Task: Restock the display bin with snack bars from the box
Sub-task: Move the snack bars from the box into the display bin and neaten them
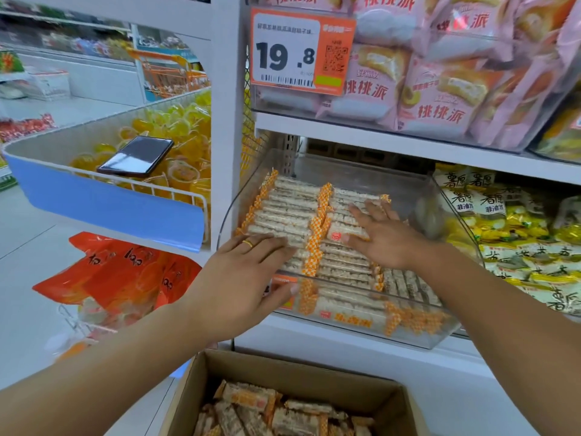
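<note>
Pale, orange-ended wrapped snack bars (295, 215) in the clear plastic display bin (440, 336) were pressed flat, seemingly to level rows, by the spread left hand (248, 272) and right hand (382, 237), above the brown cardboard box (195, 394).

White shelving (345, 124) fills the right of the frame; a pale floor (28, 247) and a wire basket (103, 180) lie at left, evenly lit.

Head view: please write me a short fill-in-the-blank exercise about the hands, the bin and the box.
1. Both hands rest flat on the snack bars in the clear ____ bin.
2. The ring sits on the ____ hand.
3. The cardboard box stands ____ the bin.
4. A ____ lies on the yellow jelly cups.

Missing words: display; left; below; phone
</note>
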